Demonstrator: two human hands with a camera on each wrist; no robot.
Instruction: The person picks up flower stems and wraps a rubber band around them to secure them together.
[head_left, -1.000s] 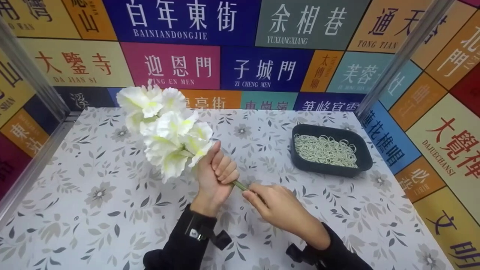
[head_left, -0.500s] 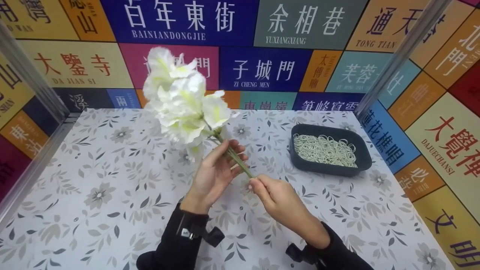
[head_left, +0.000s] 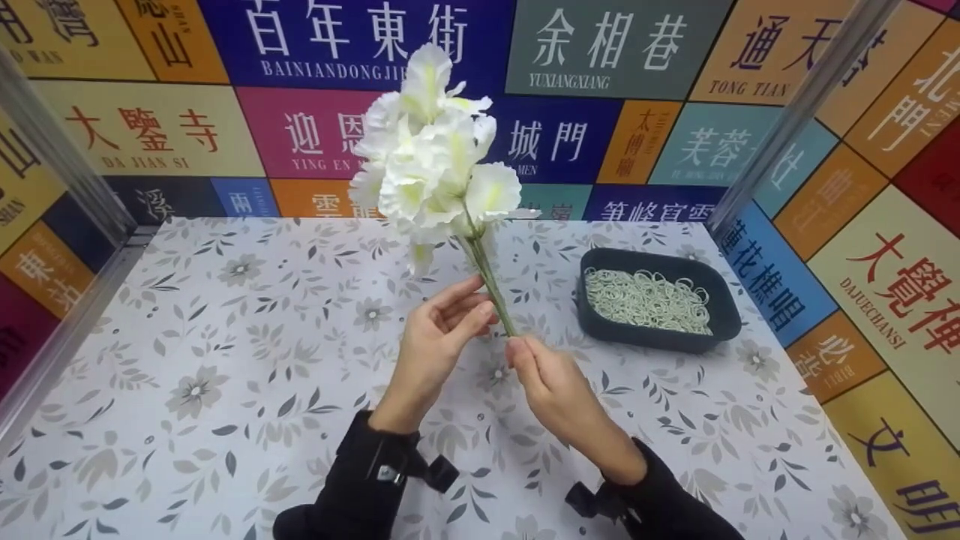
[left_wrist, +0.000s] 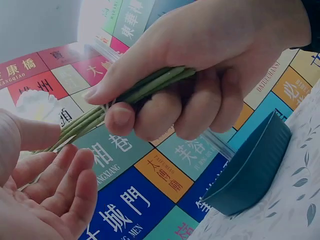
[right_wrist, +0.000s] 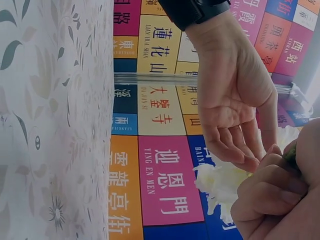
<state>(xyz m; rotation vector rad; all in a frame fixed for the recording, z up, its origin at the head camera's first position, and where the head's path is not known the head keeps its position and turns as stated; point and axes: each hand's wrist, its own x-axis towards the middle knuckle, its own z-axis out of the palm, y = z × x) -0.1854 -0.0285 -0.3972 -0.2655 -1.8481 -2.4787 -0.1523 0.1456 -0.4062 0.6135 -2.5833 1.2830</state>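
A bunch of white artificial flowers (head_left: 435, 161) with yellow-green centres stands nearly upright above the table, leaning a little left. My right hand (head_left: 562, 394) grips the lower part of its green stems (head_left: 491, 281), fingers curled round them. The cut stem ends (left_wrist: 172, 76) poke out of that fist in the left wrist view, where a thin pale band (left_wrist: 105, 107) seems to circle the stems by the thumb. My left hand (head_left: 431, 356) is just left of the stems, fingers loosely bent and thumb apart; whether it touches them I cannot tell.
A dark rectangular tub (head_left: 660, 341) full of pale rubber bands (head_left: 649, 300) stands on the right of the table. The patterned white cloth (head_left: 225, 450) covers the tabletop. Colourful sign panels (head_left: 322, 45) and metal posts (head_left: 802, 112) enclose the back and sides.
My left hand has loosened from its grip round the stems. The flowers have swung right and upward to near vertical, while my right hand keeps hold of the stem ends.
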